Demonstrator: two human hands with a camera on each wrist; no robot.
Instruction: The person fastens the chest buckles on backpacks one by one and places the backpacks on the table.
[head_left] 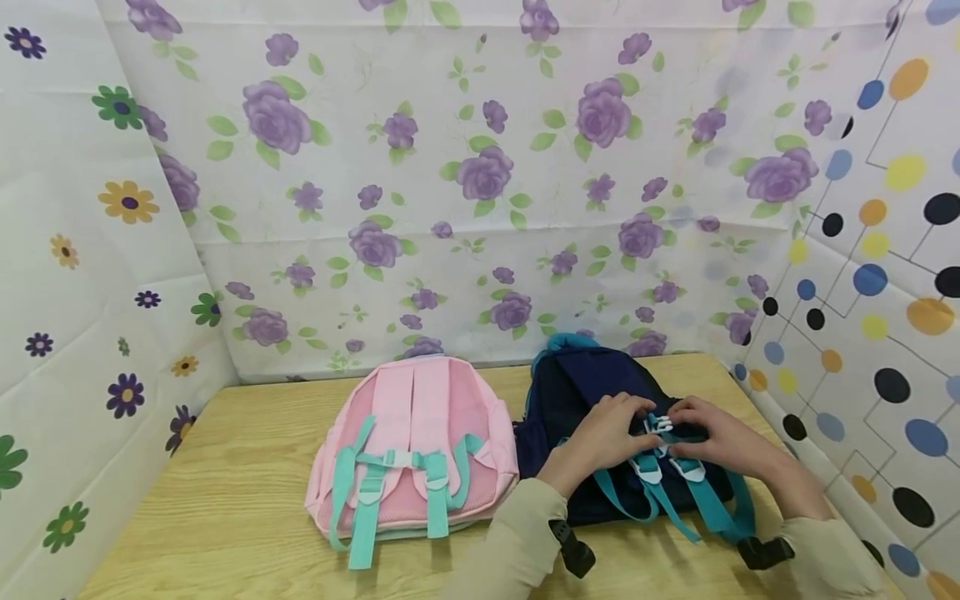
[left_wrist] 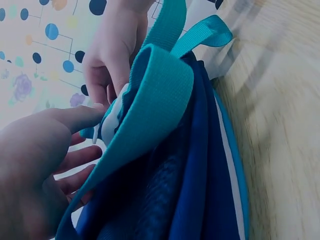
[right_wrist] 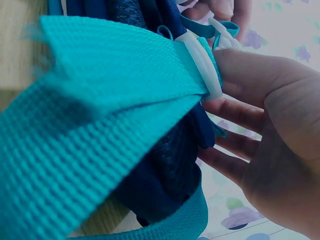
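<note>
A navy backpack (head_left: pixel 577 392) with teal straps lies on the table, straps facing up. Over it, my left hand (head_left: pixel 609 432) and right hand (head_left: pixel 712 432) meet at a white plastic buckle (head_left: pixel 662 424) on its teal chest strap. Thumb and fingers of each hand pinch an end of the buckle, whose white prongs show between them. White strap adjusters (head_left: pixel 692 471) sit just below. In the right wrist view a wide teal strap (right_wrist: pixel 115 75) runs past my right hand. A teal strap (left_wrist: pixel 160 90) partly covers the buckle in the left wrist view.
A pink backpack (head_left: pixel 393 383) lies beside the navy one on the left, its teal straps joined by a white buckle. Both are on a wooden table (head_left: pixel 225 492). Patterned cloth walls (head_left: pixel 420 83) stand behind and at both sides.
</note>
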